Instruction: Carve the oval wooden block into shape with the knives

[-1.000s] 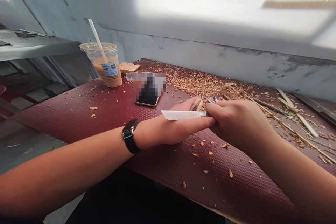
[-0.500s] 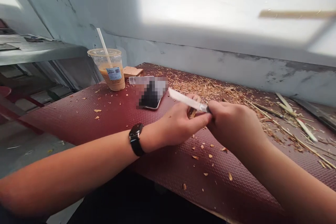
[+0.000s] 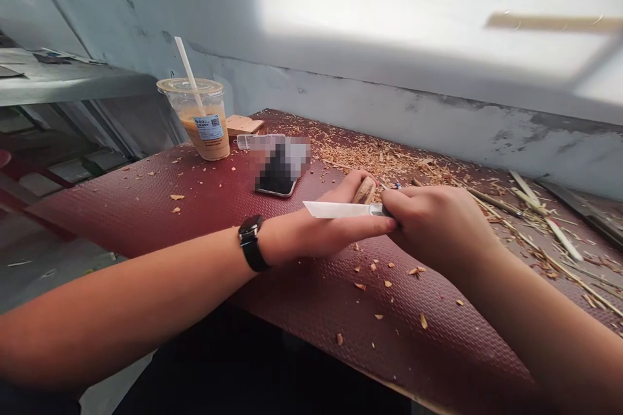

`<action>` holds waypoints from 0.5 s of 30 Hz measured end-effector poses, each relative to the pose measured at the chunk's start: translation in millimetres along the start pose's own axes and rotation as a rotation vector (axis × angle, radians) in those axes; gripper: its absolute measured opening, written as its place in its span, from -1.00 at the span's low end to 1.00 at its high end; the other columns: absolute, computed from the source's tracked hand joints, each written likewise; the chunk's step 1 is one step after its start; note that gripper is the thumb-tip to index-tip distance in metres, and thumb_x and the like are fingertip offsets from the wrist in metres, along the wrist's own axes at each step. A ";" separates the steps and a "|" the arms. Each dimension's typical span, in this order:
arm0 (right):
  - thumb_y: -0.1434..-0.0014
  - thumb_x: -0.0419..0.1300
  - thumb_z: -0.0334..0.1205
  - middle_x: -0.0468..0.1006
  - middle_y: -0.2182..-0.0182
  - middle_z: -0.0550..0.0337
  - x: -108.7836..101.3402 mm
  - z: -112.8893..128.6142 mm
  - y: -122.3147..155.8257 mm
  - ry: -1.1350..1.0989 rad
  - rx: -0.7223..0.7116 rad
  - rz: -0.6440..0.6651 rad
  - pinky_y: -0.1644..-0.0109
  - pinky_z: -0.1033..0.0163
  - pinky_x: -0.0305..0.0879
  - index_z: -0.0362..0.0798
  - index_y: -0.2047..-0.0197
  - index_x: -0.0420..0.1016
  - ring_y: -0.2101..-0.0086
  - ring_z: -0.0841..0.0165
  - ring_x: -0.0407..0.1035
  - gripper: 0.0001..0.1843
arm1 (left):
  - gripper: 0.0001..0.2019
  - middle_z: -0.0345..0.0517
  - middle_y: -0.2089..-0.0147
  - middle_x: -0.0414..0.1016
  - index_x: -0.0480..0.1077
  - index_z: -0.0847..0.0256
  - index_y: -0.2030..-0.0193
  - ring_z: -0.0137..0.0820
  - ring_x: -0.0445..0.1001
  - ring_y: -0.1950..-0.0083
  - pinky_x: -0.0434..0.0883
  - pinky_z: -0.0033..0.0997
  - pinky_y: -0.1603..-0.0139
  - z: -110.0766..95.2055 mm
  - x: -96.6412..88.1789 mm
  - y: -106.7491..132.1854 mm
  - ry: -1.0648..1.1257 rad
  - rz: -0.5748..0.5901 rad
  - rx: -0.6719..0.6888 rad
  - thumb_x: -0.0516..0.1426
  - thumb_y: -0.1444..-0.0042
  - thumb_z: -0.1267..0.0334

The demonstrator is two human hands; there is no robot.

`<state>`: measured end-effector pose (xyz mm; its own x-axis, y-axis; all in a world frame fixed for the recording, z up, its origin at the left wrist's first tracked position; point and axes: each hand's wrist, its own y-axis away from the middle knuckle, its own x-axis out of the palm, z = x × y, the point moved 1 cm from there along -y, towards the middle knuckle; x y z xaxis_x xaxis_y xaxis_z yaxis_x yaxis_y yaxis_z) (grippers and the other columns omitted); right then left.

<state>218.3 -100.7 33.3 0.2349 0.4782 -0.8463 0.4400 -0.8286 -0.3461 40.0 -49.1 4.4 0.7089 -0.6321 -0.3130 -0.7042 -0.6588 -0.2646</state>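
Observation:
My left hand point(image 3: 326, 224) is closed around a small piece of wood point(image 3: 364, 191), brown with a paler carved face, whose lower part is hidden by the fingers. My right hand point(image 3: 435, 217) grips the dark handle of a knife point(image 3: 335, 209). Its pale, angled blade points left and lies across in front of the wood, over my left hand. My left thumb reaches along below the blade to the base of the knife, by the right fingers. A black watch point(image 3: 252, 243) is on my left wrist.
A plastic cup of milky drink point(image 3: 207, 130) with a straw stands at the left, near a phone point(image 3: 277, 175) and a small cardboard box point(image 3: 244, 124). Wood shavings point(image 3: 389, 165) cover the back of the red table point(image 3: 204, 207). Sticks point(image 3: 555, 233) and a long dark blade-like strip point(image 3: 588, 211) lie at the right.
The knife blade has swung down and toward me, from slanting across the wood to nearly level in front of it. More of the wood now shows. The view has shifted slightly.

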 end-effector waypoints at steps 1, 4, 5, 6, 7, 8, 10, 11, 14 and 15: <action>-0.18 0.06 -0.27 0.51 0.55 0.17 0.2 1.4 -0.7 0.017 0.030 0.015 0.43 0.24 -0.23 -0.03 0.44 0.43 0.55 0.34 0.30 -0.80 | -0.70 -0.20 0.19 0.26 0.23 0.14 0.14 -0.38 0.25 0.19 0.32 -0.28 0.10 1.1 1.6 -0.9 0.013 -0.008 -0.007 0.25 -0.23 0.06; -0.22 0.05 -0.27 0.54 0.51 0.11 0.5 6.4 -3.7 0.054 0.155 0.063 0.42 0.23 -0.22 -0.04 0.41 0.44 0.53 0.32 0.32 -0.79 | -0.74 -0.20 0.21 0.23 0.22 0.15 0.18 -0.41 0.22 0.23 0.30 -0.31 0.16 4.0 7.6 -3.0 0.101 -0.034 -0.033 0.21 -0.25 0.10; -0.23 0.05 -0.26 0.55 0.50 0.09 0.9 7.6 -4.8 0.058 0.201 0.078 0.42 0.23 -0.21 -0.05 0.39 0.45 0.53 0.30 0.33 -0.79 | -0.75 -0.20 0.21 0.23 0.22 0.16 0.17 -0.41 0.22 0.24 0.29 -0.32 0.19 4.8 9.5 -3.5 0.125 -0.044 -0.050 0.19 -0.27 0.09; -0.24 0.06 -0.24 0.56 0.49 0.07 1.6 8.5 -5.6 0.055 0.240 0.090 0.42 0.23 -0.19 -0.05 0.37 0.45 0.52 0.29 0.34 -0.80 | -0.75 -0.20 0.22 0.23 0.23 0.16 0.16 -0.41 0.22 0.25 0.28 -0.32 0.22 5.2 10.9 -4.1 0.144 -0.057 -0.070 0.17 -0.29 0.07; -0.25 0.07 -0.22 0.56 0.48 0.07 2.5 9.0 -6.1 0.050 0.270 0.093 0.42 0.23 -0.17 -0.05 0.36 0.46 0.52 0.28 0.34 -0.80 | -0.76 -0.20 0.23 0.23 0.23 0.16 0.15 -0.41 0.22 0.26 0.27 -0.33 0.23 4.9 11.6 -4.7 0.159 -0.073 -0.079 0.15 -0.30 0.06; -0.26 0.07 -0.21 0.55 0.49 0.08 3.8 9.2 -6.2 0.041 0.287 0.083 0.42 0.23 -0.16 -0.05 0.35 0.45 0.52 0.28 0.34 -0.80 | -0.77 -0.20 0.23 0.23 0.23 0.17 0.15 -0.42 0.21 0.26 0.26 -0.33 0.24 3.6 11.2 -5.3 0.171 -0.085 -0.075 0.14 -0.31 0.07; -0.27 0.07 -0.18 0.55 0.49 0.09 6.9 9.7 -5.1 0.012 0.272 0.030 0.42 0.22 -0.16 -0.04 0.34 0.45 0.52 0.29 0.34 -0.79 | -0.79 -0.22 0.25 0.20 0.21 0.17 0.19 -0.44 0.20 0.27 0.25 -0.35 0.25 -1.2 7.6 -6.6 0.204 -0.083 -0.045 0.17 -0.28 0.16; -0.27 0.07 -0.17 0.54 0.50 0.11 8.5 10.1 -4.0 -0.008 0.243 -0.008 0.41 0.22 -0.16 -0.04 0.36 0.44 0.53 0.30 0.34 -0.79 | -0.79 -0.23 0.26 0.19 0.19 0.17 0.24 -0.45 0.18 0.28 0.23 -0.36 0.25 -4.3 4.7 -7.0 0.218 -0.062 -0.022 0.19 -0.25 0.22; -0.27 0.03 -0.19 0.50 0.54 0.17 10.8 11.6 0.0 -0.065 0.120 -0.121 0.43 0.23 -0.14 -0.03 0.42 0.39 0.56 0.34 0.32 -0.74 | -0.71 -0.29 0.31 0.14 0.13 0.14 0.26 -0.47 0.14 0.32 0.17 -0.37 0.30 -9.7 -4.9 -6.4 0.209 0.062 -0.120 0.24 -0.21 0.22; -0.27 0.01 -0.20 0.48 0.56 0.19 10.4 11.7 1.0 -0.079 0.079 -0.145 0.44 0.23 -0.14 -0.02 0.45 0.38 0.57 0.35 0.31 -0.73 | -0.68 -0.27 0.28 0.16 0.14 0.14 0.25 -0.46 0.15 0.30 0.18 -0.37 0.28 -9.9 -7.6 -5.7 0.198 0.087 -0.109 0.27 -0.19 0.20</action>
<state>211.0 -99.9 19.3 0.1036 0.5722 -0.8135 0.3940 -0.7746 -0.4947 39.0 -44.5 17.3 0.6471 -0.7489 -0.1430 -0.7623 -0.6317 -0.1409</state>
